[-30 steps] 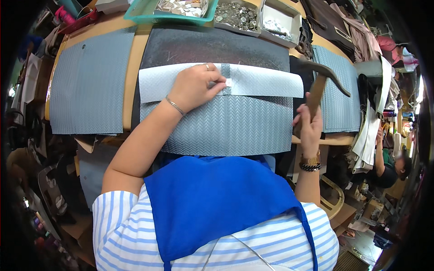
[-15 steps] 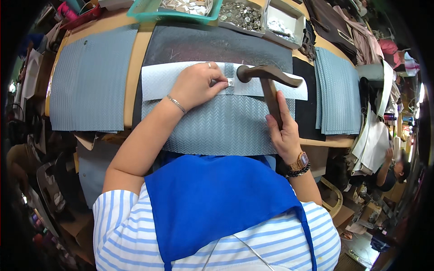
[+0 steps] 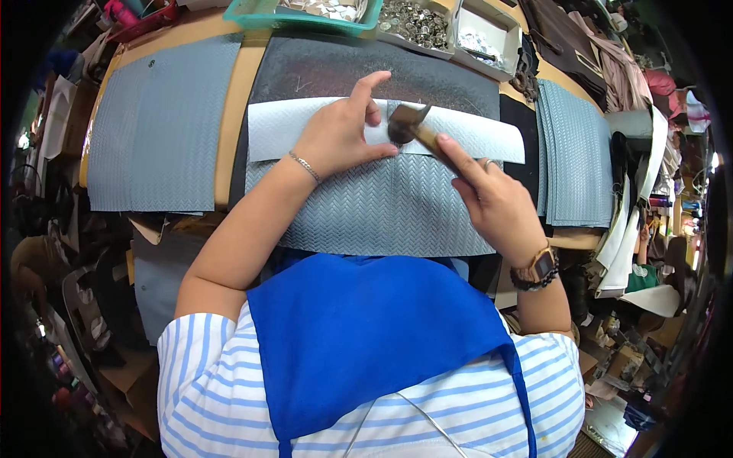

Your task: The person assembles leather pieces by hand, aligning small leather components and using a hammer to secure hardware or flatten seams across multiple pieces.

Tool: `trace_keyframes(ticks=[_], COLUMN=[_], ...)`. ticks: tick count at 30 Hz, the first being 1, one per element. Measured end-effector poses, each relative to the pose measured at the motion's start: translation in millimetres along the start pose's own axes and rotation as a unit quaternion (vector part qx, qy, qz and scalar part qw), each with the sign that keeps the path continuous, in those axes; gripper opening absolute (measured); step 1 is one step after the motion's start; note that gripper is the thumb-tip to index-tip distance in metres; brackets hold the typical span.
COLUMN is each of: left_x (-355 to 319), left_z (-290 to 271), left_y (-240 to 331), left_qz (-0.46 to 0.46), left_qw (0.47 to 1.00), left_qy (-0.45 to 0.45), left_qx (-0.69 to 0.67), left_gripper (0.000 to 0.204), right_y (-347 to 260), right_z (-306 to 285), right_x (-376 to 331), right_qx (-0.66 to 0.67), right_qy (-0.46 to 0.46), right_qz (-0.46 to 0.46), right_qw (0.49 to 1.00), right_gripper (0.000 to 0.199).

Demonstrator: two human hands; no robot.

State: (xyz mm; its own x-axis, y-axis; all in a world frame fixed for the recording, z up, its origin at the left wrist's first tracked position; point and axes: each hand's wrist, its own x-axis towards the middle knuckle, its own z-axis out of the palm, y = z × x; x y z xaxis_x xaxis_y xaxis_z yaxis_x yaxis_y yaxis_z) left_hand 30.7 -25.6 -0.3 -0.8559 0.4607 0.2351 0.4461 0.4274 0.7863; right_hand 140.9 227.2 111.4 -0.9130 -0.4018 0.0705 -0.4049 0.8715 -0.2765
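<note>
My right hand is closed round the handle of a hammer, whose dark head is over the middle of the workpiece. A blue-grey woven-pattern sheet lies before me with its far edge folded over, the pale underside facing up. Beside the hammer head, my left hand rests on the pale fold with thumb and forefinger spread apart, nothing between them. The small fitting at the fold's middle is hidden by the hammer head. Beneath the sheet is a dark worn board.
More blue-grey sheets lie at left, and a stack of them at right. Along the back stand a green basket with small pale pieces, a box of metal fasteners and a white box. Dark cloth lies back right.
The hammer has swung left and down over the middle of the fold. My left thumb and forefinger have parted from the small fitting.
</note>
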Motion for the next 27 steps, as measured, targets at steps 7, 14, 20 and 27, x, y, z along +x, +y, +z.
trace_keyframes(ticks=[7, 14, 20, 27], left_x=[2.1, -5.6, -5.4, -57.4], left_z=[-2.4, -79.3, -144.1, -98.6], left_y=[5.5, 12.0, -58.6, -40.0], left_qz=[-0.018, 0.074, -0.221, -0.27], left_qw=[0.999, 0.974, 0.975, 0.951], left_qy=[-0.031, -0.025, 0.019, 0.054], left_qx=[0.0, 0.214, 0.002, -0.139], left_gripper=[0.106, 0.075, 0.048, 0.048], right_y=[24.1, 72.9, 132.7, 176.2], right_z=[39.6, 40.9, 44.0, 35.6], right_x=[-20.9, -59.2, -84.4, -75.8], right_qx=[0.212, 0.225, 0.003, -0.09], right_qy=[0.073, 0.219, 0.217, 0.216], right_qz=[0.039, 0.143, 0.236, 0.262], right_qw=[0.974, 0.939, 0.947, 0.936], right_gripper=[0.068, 0.065, 0.064, 0.036])
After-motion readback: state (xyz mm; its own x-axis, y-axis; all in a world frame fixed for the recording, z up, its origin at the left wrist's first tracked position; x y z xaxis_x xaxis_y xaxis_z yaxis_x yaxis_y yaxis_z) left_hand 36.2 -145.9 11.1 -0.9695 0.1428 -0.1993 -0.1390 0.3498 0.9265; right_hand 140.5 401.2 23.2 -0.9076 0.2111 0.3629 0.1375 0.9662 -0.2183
